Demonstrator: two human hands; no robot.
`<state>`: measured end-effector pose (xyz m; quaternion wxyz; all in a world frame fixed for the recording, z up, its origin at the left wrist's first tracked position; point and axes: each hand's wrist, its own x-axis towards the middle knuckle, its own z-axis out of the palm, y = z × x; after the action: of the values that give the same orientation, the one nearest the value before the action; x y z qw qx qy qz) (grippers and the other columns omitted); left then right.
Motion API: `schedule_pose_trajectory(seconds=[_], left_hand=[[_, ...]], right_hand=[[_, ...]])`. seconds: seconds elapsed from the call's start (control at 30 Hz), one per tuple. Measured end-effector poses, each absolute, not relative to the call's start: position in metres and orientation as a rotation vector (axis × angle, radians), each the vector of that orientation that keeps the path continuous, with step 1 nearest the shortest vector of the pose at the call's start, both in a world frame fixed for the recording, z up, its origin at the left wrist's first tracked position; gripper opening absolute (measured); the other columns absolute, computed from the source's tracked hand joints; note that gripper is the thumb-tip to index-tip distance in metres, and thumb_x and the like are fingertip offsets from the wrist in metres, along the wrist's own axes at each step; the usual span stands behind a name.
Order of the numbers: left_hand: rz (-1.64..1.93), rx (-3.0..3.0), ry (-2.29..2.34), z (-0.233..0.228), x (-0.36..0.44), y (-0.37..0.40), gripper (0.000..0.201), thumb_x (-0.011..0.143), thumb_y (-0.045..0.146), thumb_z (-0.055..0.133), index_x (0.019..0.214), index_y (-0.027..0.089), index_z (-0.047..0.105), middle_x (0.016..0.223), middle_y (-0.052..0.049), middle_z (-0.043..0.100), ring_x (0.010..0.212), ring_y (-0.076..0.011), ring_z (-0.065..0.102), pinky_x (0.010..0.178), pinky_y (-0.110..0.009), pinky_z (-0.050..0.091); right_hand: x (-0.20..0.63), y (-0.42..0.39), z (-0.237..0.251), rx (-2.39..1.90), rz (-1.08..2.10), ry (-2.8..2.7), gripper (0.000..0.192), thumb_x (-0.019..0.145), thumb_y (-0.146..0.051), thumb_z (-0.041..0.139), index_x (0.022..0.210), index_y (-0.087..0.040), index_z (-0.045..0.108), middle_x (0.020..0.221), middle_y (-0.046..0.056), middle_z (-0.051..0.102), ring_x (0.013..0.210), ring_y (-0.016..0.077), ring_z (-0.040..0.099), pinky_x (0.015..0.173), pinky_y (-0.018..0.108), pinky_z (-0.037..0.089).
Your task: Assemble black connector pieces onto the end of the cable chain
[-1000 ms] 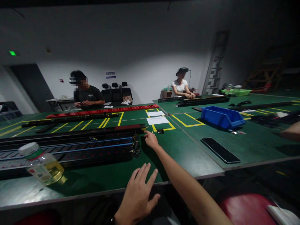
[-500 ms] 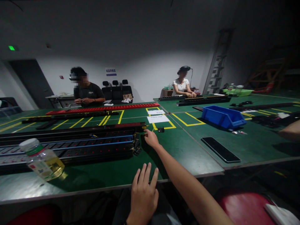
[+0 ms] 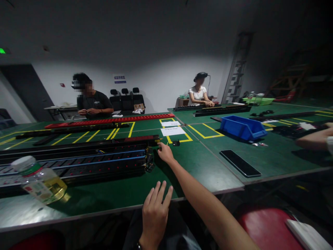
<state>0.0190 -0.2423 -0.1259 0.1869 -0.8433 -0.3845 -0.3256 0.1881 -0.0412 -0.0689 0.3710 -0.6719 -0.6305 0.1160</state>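
Observation:
Close to me, my left hand has its fingers stretched out at the front edge of the green table, with nothing in it. My right hand reaches forward to the right end of a long black rail. Its fingers are bent together at a small yellowish piece on that end; whether they grip it is too small to make out. In front of that rail lie black strips with blue edges and red dots, loose wire ends bunched at their right end. A small black part on a thin yellow wire lies beyond my right hand.
A bottle of yellow liquid stands at left. Rightward are a phone, a blue bin and another person's arm. White papers and a red rail lie farther back. Two people work across the table.
The whole view has shifted slightly, so most things sit a little farther left. Both my hands keep nearly the same pose. More of the other person's arm shows at right.

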Motion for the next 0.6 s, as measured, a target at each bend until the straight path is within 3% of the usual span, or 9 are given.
schedule_pose_trajectory(seconds=[0.37, 0.5, 0.6], left_hand=[[-0.921, -2.394, -1.091, -0.124, 0.02, -0.244, 0.059, 0.094, 0.01, 0.054, 0.148, 0.033, 0.057, 0.153, 0.001, 0.058, 0.14, -0.0218, 0.054, 0.112, -0.039, 0.047], [-0.895, -2.418, -1.097, -0.108, 0.015, -0.25, 0.059, 0.096, 0.018, 0.055, 0.154, 0.02, 0.048, 0.152, -0.006, 0.059, 0.139, -0.0226, 0.054, 0.11, -0.038, 0.047], [-0.867, -2.369, -1.113, -0.091, -0.001, -0.253, 0.056, 0.096, 0.028, 0.058, 0.152, 0.023, 0.052, 0.152, -0.008, 0.058, 0.138, -0.0263, 0.053, 0.111, -0.042, 0.044]], right_hand=[[0.188, -0.044, -0.067, -1.756, 0.32, -1.644, 0.048, 0.093, -0.012, 0.055, 0.139, -0.019, 0.062, 0.126, 0.009, 0.074, 0.115, 0.0226, 0.068, 0.096, 0.031, 0.051], [0.188, -0.043, -0.068, -1.76, 0.313, -1.655, 0.049, 0.092, -0.012, 0.055, 0.14, -0.019, 0.062, 0.125, 0.009, 0.074, 0.115, 0.0228, 0.068, 0.096, 0.03, 0.051], [0.189, -0.041, -0.07, -1.771, 0.301, -1.655, 0.05, 0.091, -0.012, 0.056, 0.139, -0.02, 0.063, 0.123, 0.008, 0.075, 0.115, 0.0232, 0.068, 0.098, 0.03, 0.051]])
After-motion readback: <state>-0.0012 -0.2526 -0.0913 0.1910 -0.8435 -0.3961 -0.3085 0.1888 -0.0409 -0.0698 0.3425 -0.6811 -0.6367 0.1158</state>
